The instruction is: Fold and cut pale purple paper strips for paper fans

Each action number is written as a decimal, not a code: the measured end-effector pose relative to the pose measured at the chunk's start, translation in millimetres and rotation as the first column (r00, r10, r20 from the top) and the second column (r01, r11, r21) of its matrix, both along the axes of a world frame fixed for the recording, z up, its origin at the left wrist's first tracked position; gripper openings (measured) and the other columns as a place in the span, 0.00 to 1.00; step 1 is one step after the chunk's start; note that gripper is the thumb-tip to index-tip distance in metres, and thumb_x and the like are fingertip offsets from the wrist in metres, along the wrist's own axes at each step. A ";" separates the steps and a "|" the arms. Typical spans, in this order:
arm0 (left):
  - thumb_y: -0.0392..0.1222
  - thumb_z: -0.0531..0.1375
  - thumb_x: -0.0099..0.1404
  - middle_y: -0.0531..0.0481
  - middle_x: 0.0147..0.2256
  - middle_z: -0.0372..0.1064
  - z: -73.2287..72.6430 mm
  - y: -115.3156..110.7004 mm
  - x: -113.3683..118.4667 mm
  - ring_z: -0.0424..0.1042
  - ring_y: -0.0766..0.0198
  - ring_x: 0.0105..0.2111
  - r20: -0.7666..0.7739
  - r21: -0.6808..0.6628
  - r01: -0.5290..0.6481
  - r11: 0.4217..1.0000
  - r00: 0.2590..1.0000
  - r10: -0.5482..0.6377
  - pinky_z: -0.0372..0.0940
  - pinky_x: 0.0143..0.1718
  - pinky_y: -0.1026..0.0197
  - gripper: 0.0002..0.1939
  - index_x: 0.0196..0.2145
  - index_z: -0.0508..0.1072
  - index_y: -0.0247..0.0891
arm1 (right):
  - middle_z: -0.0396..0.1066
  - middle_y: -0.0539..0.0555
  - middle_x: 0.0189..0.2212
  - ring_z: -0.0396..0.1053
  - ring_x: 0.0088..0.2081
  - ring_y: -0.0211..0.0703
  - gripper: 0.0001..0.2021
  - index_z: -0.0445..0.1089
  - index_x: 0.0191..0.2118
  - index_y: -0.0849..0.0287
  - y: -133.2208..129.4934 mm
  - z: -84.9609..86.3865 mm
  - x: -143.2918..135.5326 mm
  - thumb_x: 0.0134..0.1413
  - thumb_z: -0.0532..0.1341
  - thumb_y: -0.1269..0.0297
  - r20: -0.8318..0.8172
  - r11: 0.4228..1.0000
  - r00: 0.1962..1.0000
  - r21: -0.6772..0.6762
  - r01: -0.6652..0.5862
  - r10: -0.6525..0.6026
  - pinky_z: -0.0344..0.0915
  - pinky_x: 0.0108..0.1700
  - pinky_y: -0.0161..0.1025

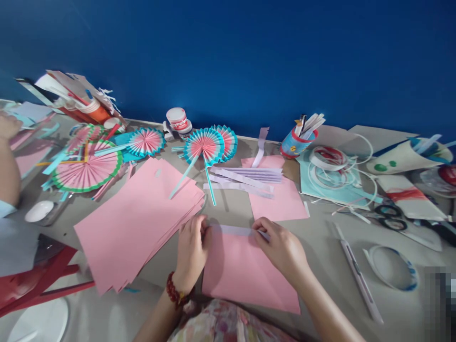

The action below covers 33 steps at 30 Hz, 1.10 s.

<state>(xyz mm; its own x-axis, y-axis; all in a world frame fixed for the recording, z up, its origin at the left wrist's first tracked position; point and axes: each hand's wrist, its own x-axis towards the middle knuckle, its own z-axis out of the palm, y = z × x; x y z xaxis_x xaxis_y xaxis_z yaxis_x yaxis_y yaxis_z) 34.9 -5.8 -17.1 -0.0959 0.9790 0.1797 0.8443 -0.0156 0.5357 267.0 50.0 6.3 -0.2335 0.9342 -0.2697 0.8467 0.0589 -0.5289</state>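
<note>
In front of you, on the grey surface (322, 285), the pink sheet (245, 270) lay between your forearms, and a pale purple strip (231, 230) was lying along its far edge. Your left hand (194, 249) had its fingers bent at the left end of this strip and your right hand (280, 247) had its fingertips on the strip near the right end, but whether either grip was closed on the paper, I could not tell. A pile of pink sheets (138, 223) lay to the left, and a cutter (359, 275) to the right.
</note>
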 end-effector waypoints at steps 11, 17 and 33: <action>0.51 0.49 0.76 0.41 0.67 0.55 17.5 -4.1 26.1 0.53 0.52 0.67 -0.266 -0.077 0.647 0.759 0.720 -0.641 0.49 0.67 0.47 0.30 0.68 0.54 0.32 | 0.76 0.48 0.36 0.74 0.34 0.43 0.05 0.66 0.39 0.51 0.7 -3.9 1.2 0.60 0.54 0.65 -0.018 0.998 0.998 0.026 -0.053 0.054 0.56 0.31 0.35; 0.70 0.44 0.69 0.41 0.70 0.43 -0.5 -9.2 27.7 0.41 0.53 0.71 -0.362 -0.146 0.666 0.731 0.652 -0.666 0.42 0.70 0.49 0.47 0.70 0.47 0.28 | 0.76 0.49 0.35 0.74 0.35 0.45 0.04 0.66 0.38 0.52 -0.8 -4.2 -0.4 0.61 0.54 0.65 -0.022 0.996 0.998 0.061 -0.060 0.062 0.57 0.33 0.36; 0.70 0.45 0.69 0.40 0.71 0.41 -2.3 -9.5 27.7 0.39 0.54 0.71 -0.367 -0.159 0.671 0.724 0.640 -0.674 0.41 0.69 0.49 0.48 0.71 0.42 0.29 | 0.75 0.47 0.34 0.73 0.36 0.42 0.06 0.69 0.38 0.51 0.1 11.7 14.5 0.58 0.57 0.59 -0.272 0.995 0.961 -0.073 -0.066 0.044 0.62 0.37 0.37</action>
<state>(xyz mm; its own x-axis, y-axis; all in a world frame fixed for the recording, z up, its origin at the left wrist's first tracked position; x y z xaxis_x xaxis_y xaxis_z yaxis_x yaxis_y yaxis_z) 62.6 -15.3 -19.4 0.6628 0.7475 0.0443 0.7302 -0.6582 0.1832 281.4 50.1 18.0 -0.3581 0.8958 -0.2633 0.6685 0.0490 -0.7421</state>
